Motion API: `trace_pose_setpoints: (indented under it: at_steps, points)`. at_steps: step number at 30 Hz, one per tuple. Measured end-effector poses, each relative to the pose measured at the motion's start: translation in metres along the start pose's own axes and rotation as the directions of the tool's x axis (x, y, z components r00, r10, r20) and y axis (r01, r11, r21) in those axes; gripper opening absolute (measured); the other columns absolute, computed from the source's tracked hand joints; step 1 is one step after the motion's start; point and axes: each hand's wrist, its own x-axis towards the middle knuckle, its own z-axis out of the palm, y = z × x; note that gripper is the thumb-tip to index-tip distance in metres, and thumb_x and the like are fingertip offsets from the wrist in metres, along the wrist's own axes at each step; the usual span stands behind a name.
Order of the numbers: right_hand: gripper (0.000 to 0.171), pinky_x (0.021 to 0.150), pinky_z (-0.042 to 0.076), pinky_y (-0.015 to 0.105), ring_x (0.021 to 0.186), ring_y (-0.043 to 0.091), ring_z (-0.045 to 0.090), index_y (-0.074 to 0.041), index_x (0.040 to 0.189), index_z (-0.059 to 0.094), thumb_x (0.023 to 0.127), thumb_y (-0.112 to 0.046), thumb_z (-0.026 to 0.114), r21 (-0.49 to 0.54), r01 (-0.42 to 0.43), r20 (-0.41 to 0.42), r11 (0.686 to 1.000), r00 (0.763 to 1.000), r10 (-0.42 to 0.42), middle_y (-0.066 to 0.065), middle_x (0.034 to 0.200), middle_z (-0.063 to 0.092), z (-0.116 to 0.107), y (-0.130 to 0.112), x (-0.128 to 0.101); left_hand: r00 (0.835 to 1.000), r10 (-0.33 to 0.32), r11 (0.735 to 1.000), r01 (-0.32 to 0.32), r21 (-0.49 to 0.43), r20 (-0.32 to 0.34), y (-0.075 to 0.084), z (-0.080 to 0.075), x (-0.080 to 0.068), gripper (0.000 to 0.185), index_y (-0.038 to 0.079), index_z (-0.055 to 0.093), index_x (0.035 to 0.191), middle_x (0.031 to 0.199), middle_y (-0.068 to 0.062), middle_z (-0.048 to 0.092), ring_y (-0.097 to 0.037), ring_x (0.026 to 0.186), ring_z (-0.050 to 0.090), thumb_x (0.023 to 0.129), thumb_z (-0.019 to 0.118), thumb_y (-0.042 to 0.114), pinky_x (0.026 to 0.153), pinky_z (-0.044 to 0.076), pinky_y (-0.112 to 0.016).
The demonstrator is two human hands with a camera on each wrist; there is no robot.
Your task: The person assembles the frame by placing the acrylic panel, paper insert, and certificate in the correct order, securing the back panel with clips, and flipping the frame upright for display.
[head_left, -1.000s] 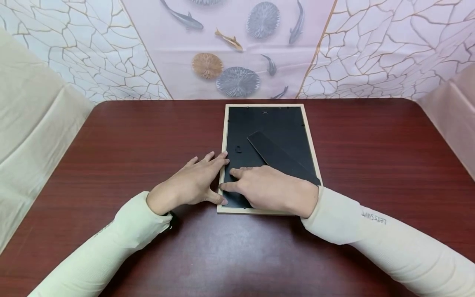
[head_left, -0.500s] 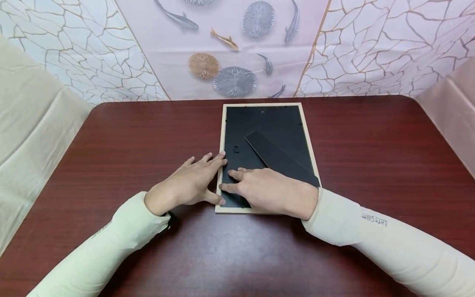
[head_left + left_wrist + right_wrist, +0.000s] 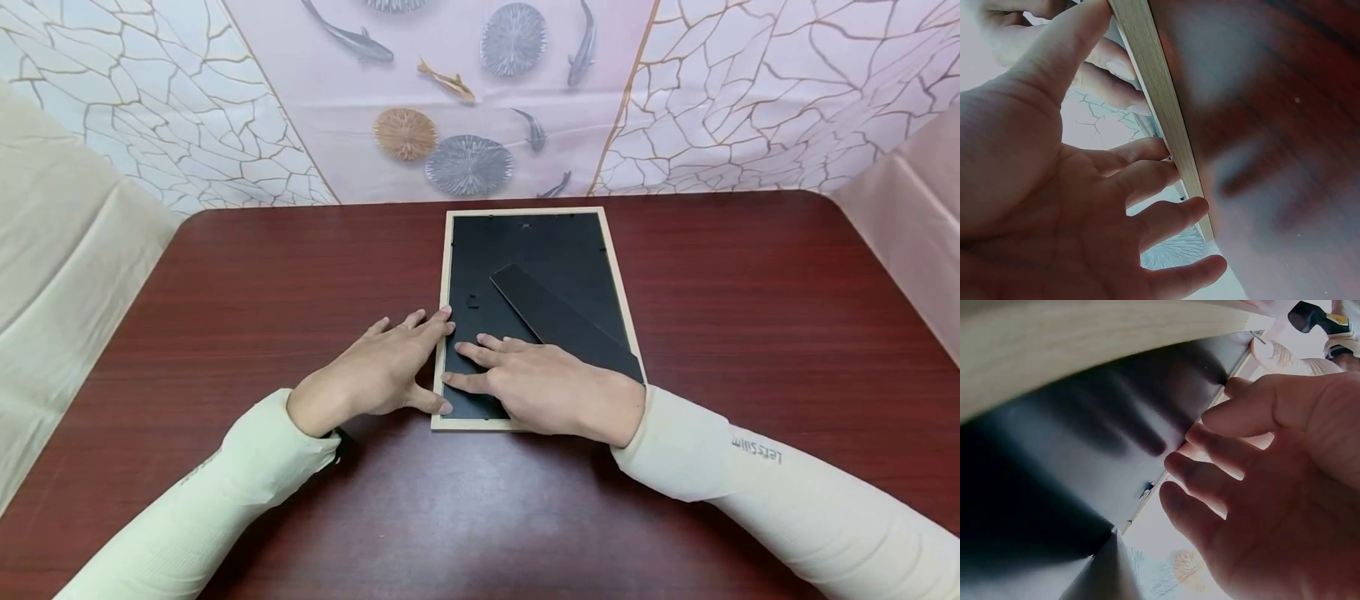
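A picture frame [image 3: 537, 250] lies face down in the middle of a dark red-brown table [image 3: 225, 283], with its black back board facing up. The frame has a thin, light wood edge all around. A long black stand flap [image 3: 562, 321] lies slanted across the back board. The left hand [image 3: 378, 371] rests on the table just beside the left edge of the frame. Its fingers are straight and a little spread, and the fingertips [image 3: 444, 315] touch the wood edge. The thumb touches the edge too, nearer the bottom corner. In the left wrist view, the fingers [image 3: 1166, 219] lie against the pale wood strip [image 3: 1160, 112]. The right hand [image 3: 551, 387] lies flat on the black back board near the bottom left corner of the frame. Its fingers are straight and a little spread, and they point to the left, toward the other hand. They press on the board and hold nothing. In the right wrist view, the fingers [image 3: 1210, 481] lie on the dark board [image 3: 1054, 475]. Both arms wear pale sleeves [image 3: 750, 475]. Behind the table hangs a cloth with fish and round shapes [image 3: 465, 83] on it.
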Motion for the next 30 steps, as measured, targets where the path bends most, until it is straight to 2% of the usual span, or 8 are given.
trace_pose_setpoints:
  at_steps: [3, 6, 11, 16, 20, 25, 30]
  points:
    - [0.064, 0.124, 0.036, 0.053, 0.158, 0.034, 0.033, -0.027, 0.158, 0.048, 0.100, -0.024, 0.072, -0.001, 0.007, 0.014, 1.000, 1.000, -0.007, 0.012, 0.171, 0.033, 0.001, -0.001, 0.001, 1.000, 0.003, 1.000, -0.003, 0.001, 0.002, 0.000, 0.000, 0.000, 0.104, 0.012, 0.028, 0.166, 0.178, -0.002, 0.010, -0.031, 0.164, 0.014, 0.087, 0.085, 0.047, 0.130, 0.012, -0.063]
    - [0.062, 0.127, 0.030, 0.052, 0.159, 0.033, 0.031, -0.026, 0.159, 0.048, 0.100, -0.016, 0.069, 0.014, 0.010, 0.023, 1.000, 1.000, -0.010, 0.013, 0.172, 0.031, 0.001, 0.001, 0.002, 1.000, 0.006, 1.000, -0.006, 0.006, 0.004, -0.001, 0.000, 0.000, 0.104, 0.011, 0.028, 0.166, 0.178, -0.002, 0.010, -0.031, 0.164, 0.014, 0.087, 0.084, 0.047, 0.130, 0.012, -0.063]
    - [0.066, 0.125, 0.032, 0.056, 0.158, 0.033, 0.032, -0.029, 0.160, 0.046, 0.100, -0.006, 0.060, 0.070, 0.006, 0.010, 0.998, 1.000, -0.007, 0.011, 0.171, 0.034, 0.003, 0.006, 0.000, 1.000, 0.016, 1.000, -0.016, 0.003, -0.008, -0.002, 0.001, 0.000, 0.102, 0.011, 0.030, 0.165, 0.178, -0.003, 0.012, -0.032, 0.164, 0.014, 0.087, 0.084, 0.047, 0.129, 0.013, -0.065]
    - [0.062, 0.117, 0.043, 0.059, 0.155, 0.038, 0.038, -0.030, 0.164, 0.036, 0.107, -0.025, 0.059, 0.163, -0.048, -0.004, 0.985, 0.999, 0.050, 0.013, 0.169, 0.038, 0.004, 0.007, -0.010, 0.999, 0.040, 0.999, -0.040, -0.016, -0.025, -0.005, 0.003, -0.001, 0.102, 0.010, 0.031, 0.165, 0.178, -0.004, 0.012, -0.034, 0.164, 0.014, 0.086, 0.085, 0.045, 0.128, 0.012, -0.067]
    - [0.070, 0.113, 0.047, 0.060, 0.152, 0.041, 0.042, -0.023, 0.165, 0.034, 0.105, -0.042, 0.063, 0.191, -0.059, -0.050, 0.980, 0.996, 0.069, 0.016, 0.165, 0.042, 0.007, 0.004, -0.016, 0.998, 0.051, 0.998, -0.052, -0.030, -0.036, -0.007, 0.005, -0.001, 0.106, 0.009, 0.029, 0.165, 0.178, -0.004, 0.011, -0.033, 0.164, 0.012, 0.084, 0.087, 0.045, 0.128, 0.010, -0.067]
    - [0.073, 0.119, 0.040, 0.060, 0.145, 0.046, 0.049, -0.010, 0.162, 0.039, 0.102, -0.038, 0.068, 0.142, -0.025, -0.147, 0.989, 0.988, 0.046, 0.019, 0.158, 0.051, 0.014, 0.002, -0.015, 0.997, 0.056, 0.998, -0.057, -0.036, -0.045, -0.008, 0.006, 0.000, 0.107, 0.010, 0.030, 0.165, 0.178, -0.004, 0.011, -0.034, 0.164, 0.011, 0.082, 0.088, 0.046, 0.128, 0.009, -0.067]
    - [0.073, 0.121, 0.037, 0.061, 0.144, 0.047, 0.050, -0.008, 0.162, 0.038, 0.102, -0.035, 0.069, 0.134, -0.054, -0.164, 0.990, 0.984, 0.076, 0.019, 0.158, 0.052, 0.015, 0.000, -0.013, 0.997, 0.054, 0.998, -0.055, -0.036, -0.049, -0.008, 0.006, 0.000, 0.108, 0.010, 0.030, 0.165, 0.178, -0.003, 0.011, -0.032, 0.164, 0.010, 0.081, 0.089, 0.046, 0.129, 0.010, -0.066]
